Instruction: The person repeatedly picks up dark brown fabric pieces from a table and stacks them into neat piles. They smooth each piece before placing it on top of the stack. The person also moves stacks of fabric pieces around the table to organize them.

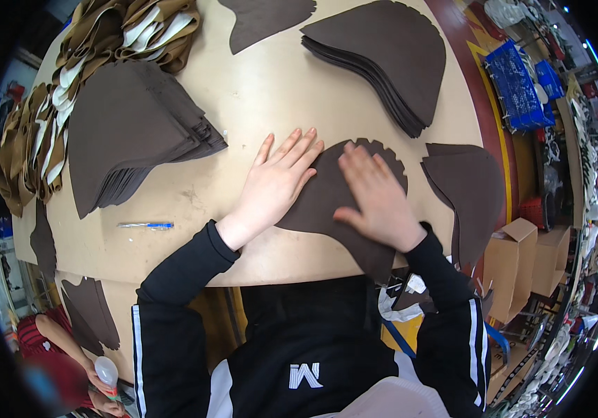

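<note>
At the far left, a heap of tan and cream strips point(41, 132) is lying along the edge of the worktop point(271, 90), and beside it a thick stack of dark brown cut pieces point(132, 125) is sitting with a blue pen point(147, 226) just in front of it. Moving right, the left hand point(274, 184) is resting flat, its fingers point(292, 150) spread open and gripping nothing, the fingertips touching the left edge of the brown scalloped piece point(327, 202). That piece is lying at the near edge of the worktop, directly in front of the person. The right hand point(379, 198) is pressing down on top of it, fingers extended, likewise holding nothing. This looks like smoothing or aligning the piece; the next move probably calls for keeping it flat while sliding or lifting it by an edge. Further right, another stack point(389, 63) and a few loose pieces point(470, 188) are lying.
</note>
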`<action>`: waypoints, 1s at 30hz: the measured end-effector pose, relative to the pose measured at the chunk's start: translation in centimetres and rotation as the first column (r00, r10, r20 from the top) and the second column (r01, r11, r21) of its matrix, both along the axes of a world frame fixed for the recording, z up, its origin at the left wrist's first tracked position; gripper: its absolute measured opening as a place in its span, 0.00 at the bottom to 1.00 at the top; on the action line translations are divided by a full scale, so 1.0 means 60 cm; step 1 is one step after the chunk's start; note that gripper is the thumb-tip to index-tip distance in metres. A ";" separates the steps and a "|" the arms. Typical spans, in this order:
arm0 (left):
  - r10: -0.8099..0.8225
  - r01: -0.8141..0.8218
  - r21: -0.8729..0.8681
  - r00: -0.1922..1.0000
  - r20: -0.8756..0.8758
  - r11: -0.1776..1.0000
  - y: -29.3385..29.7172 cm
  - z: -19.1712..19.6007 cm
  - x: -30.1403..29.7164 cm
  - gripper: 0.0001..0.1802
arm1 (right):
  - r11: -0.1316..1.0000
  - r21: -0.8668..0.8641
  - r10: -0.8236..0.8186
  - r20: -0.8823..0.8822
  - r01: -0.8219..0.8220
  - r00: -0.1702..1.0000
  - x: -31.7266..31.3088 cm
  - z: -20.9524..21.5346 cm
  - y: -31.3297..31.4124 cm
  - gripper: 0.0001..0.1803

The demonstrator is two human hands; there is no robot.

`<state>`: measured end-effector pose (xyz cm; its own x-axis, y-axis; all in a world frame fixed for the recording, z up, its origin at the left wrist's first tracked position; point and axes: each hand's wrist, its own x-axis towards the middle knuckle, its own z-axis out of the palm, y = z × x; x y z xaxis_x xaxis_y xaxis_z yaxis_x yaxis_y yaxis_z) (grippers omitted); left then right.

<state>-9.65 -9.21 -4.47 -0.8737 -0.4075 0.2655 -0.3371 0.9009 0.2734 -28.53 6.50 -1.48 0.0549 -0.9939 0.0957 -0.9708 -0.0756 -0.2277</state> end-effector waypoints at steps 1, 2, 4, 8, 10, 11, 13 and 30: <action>0.000 0.000 0.004 1.000 -0.010 1.000 -0.003 -0.004 0.005 0.26 | 0.993 0.064 0.100 0.040 -0.103 0.994 0.022 0.003 0.001 0.51; -0.003 0.003 0.012 1.000 -0.015 1.000 -0.003 -0.005 0.007 0.26 | 0.976 0.100 0.187 0.055 -0.192 0.981 0.040 0.007 0.007 0.51; -0.011 0.011 0.017 0.999 -0.030 1.000 -0.005 -0.001 0.009 0.26 | 0.932 0.154 0.306 0.155 -0.329 0.939 0.076 0.009 0.025 0.51; -0.026 0.027 0.012 0.999 -0.033 1.000 -0.007 -0.001 0.006 0.25 | 0.781 0.146 0.479 0.483 -0.607 0.733 0.115 0.015 0.051 0.49; -0.034 0.035 0.021 0.999 -0.033 0.999 -0.005 0.003 0.006 0.25 | 0.697 0.066 0.477 0.701 -0.714 0.530 0.124 0.019 0.053 0.49; -0.031 0.032 0.019 0.999 -0.033 0.999 -0.006 0.001 0.007 0.25 | 0.752 0.053 0.443 0.698 -0.657 0.562 0.121 0.027 0.048 0.44; -0.032 0.032 0.010 0.999 -0.032 0.999 -0.009 0.000 0.006 0.26 | 0.876 0.070 0.412 0.406 -0.477 0.816 0.104 0.027 0.038 0.41; -0.028 0.029 0.012 0.999 -0.026 1.000 -0.008 0.003 0.010 0.26 | 0.970 -0.031 -0.243 -0.078 0.241 0.967 -0.008 -0.013 0.033 0.42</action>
<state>-9.05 -9.68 -4.31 -0.8780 -0.3862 0.2829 -0.3043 0.9064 0.2931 -28.99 8.45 -2.28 -0.1787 -0.9763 0.1218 -0.9758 0.1600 -0.1490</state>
